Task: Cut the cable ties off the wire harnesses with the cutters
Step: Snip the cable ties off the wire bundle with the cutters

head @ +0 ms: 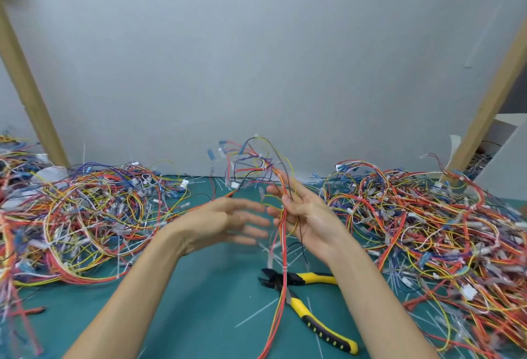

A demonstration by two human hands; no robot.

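Note:
My right hand (302,210) holds a wire harness (281,244) upright above the green mat, thumb and fingers pinching its red, orange and yellow wires. The harness fans out above the hand and hangs down past the cutters. My left hand (228,222) is just left of it, blurred, fingers straight and spread, holding nothing. The yellow-and-black cutters (308,299) lie on the mat below my right wrist, jaws pointing left, handles apart. A white cable tie (284,269) wraps the hanging wires near the cutters' jaws.
Big tangled piles of wire harnesses lie on the left (85,216) and on the right (427,230). Cut white tie pieces (256,313) are scattered on the green mat (199,301). A grey wall stands behind, with wooden posts at both sides.

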